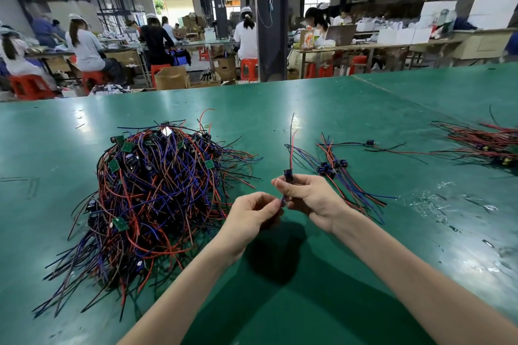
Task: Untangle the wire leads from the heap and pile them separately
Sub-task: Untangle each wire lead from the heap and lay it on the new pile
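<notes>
Wire lead (288, 175), pinched by left hand (252, 214) and right hand (309, 199), over green table (350, 109) in crowded workshop (179, 36).

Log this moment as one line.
left hand pinches lead end | right hand grips lead | heap left, tangled | pile right of hands

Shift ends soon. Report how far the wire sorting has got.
Done: a small pile of separated leads lies right of the hands, perhaps also the bundle at far right. In hand: one lead, the right hand holding it below its connector, the left hand pinching its lower wires. Left: the big heap, by far the larger share.
</notes>
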`<action>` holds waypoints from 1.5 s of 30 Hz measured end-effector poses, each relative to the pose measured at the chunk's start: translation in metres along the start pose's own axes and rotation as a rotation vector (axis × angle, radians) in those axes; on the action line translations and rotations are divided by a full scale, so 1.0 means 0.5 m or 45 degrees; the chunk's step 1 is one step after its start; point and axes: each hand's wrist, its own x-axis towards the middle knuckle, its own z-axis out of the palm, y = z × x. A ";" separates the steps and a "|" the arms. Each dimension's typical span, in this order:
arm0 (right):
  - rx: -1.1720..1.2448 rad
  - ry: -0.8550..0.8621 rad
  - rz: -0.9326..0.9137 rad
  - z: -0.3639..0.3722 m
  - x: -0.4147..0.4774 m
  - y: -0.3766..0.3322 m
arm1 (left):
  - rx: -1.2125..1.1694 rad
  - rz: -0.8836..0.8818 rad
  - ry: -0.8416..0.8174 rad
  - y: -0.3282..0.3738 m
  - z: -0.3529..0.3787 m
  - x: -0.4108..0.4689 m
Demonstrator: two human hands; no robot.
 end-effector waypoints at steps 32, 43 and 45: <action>0.040 0.186 -0.176 -0.070 0.035 -0.034 | 0.009 -0.259 -0.184 0.006 0.021 -0.023; 0.159 0.225 -0.212 -0.084 0.037 -0.053 | -0.023 -0.252 -0.150 0.002 0.030 -0.027; 0.179 0.227 -0.201 -0.087 0.037 -0.055 | -0.022 -0.269 -0.121 0.002 0.032 -0.027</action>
